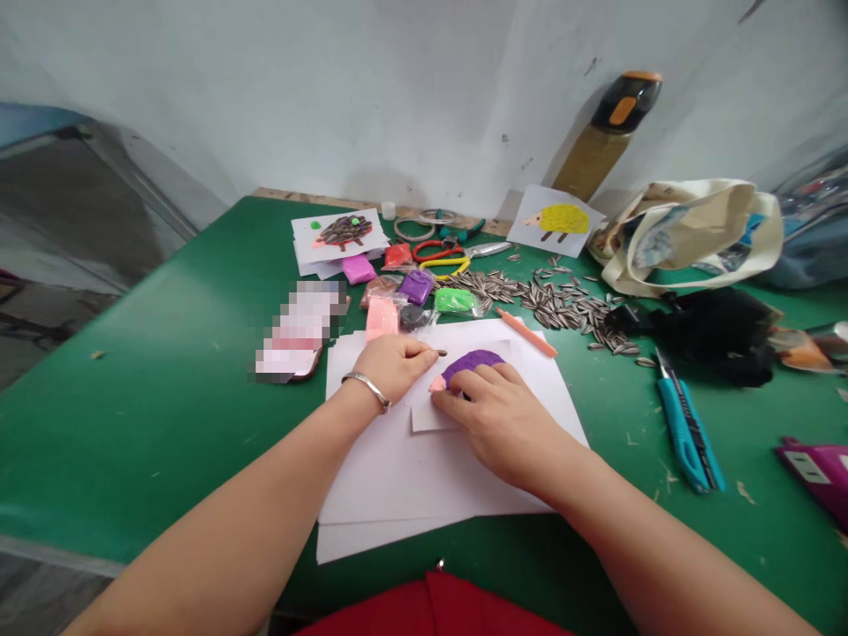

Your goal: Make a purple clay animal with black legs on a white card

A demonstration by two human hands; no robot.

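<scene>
My left hand [390, 367] is closed in a pinch on one striped sunflower seed [442, 352], its tip pointing right. Close beside it lies a purple clay shape [473, 358] with a pink pointed end, like a hedgehog, on a small white card [427, 419]. My right hand [503, 420] rests over that shape with bent, parted fingers touching it, hiding its lower part. Under the card are several larger white sheets [390, 477]. An orange-pink clay tool [528, 333] lies on their upper right edge.
Loose sunflower seeds [563, 300] are heaped behind the paper, near bagged clay [455, 301] and scissors [487, 251]. A phone [301, 336] lies left; a teal utility knife [689, 433] lies right. Hedgehog pictures [341, 231], a bottle [606, 132] and a cloth bag [689, 238] line the back.
</scene>
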